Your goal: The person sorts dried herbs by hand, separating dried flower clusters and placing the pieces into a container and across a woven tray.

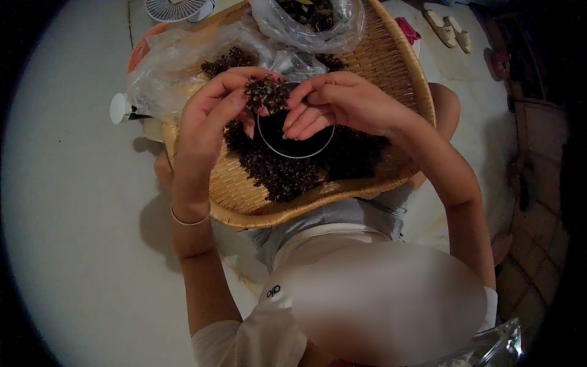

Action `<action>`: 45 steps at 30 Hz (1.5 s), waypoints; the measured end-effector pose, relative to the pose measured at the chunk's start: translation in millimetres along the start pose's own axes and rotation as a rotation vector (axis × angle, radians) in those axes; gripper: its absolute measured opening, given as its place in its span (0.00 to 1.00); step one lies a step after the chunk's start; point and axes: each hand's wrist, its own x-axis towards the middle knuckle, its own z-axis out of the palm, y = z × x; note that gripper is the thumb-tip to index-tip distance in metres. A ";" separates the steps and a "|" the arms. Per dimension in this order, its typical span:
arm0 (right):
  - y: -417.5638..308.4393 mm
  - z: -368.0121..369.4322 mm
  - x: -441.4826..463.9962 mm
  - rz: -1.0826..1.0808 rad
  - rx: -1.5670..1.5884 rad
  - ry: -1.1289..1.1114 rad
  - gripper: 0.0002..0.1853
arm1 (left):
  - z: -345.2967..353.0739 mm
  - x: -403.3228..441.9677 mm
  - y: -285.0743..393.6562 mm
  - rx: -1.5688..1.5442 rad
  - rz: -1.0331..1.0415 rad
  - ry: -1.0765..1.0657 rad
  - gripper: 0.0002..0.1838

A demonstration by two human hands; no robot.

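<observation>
My left hand (217,107), with a thin bracelet at its wrist, is closed around a dark brown clump of dried flower or seed heads (267,93). Close against the clump's right side is my right hand (327,101), its fingers curled and its thumb bent in. Whatever lies between those fingertips is too small to make out. Both hands are over a dark round bowl (296,157) with a pale rim. More dark dried clumps (278,177) lie around the bowl on a woven tray (238,211), which rests across the lap.
A clear plastic bag (345,37) with dark plant matter sits at the tray's far side. Another crumpled plastic bag (165,73) hangs over its left edge. Beyond are a white cup (120,109), a fan (174,7) and a pair of slippers (441,29) on the floor.
</observation>
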 end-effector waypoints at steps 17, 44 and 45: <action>1.5 5.9 0.7 0.063 -0.039 0.072 0.13 | 1.3 -1.1 2.5 0.035 0.007 0.008 0.14; 0.2 1.0 1.2 0.067 -0.034 -0.014 0.18 | -0.4 -1.3 5.2 0.005 0.008 -0.006 0.13; -0.5 1.3 1.3 0.079 -0.047 -0.003 0.18 | -0.1 -1.2 5.1 0.004 0.018 -0.005 0.13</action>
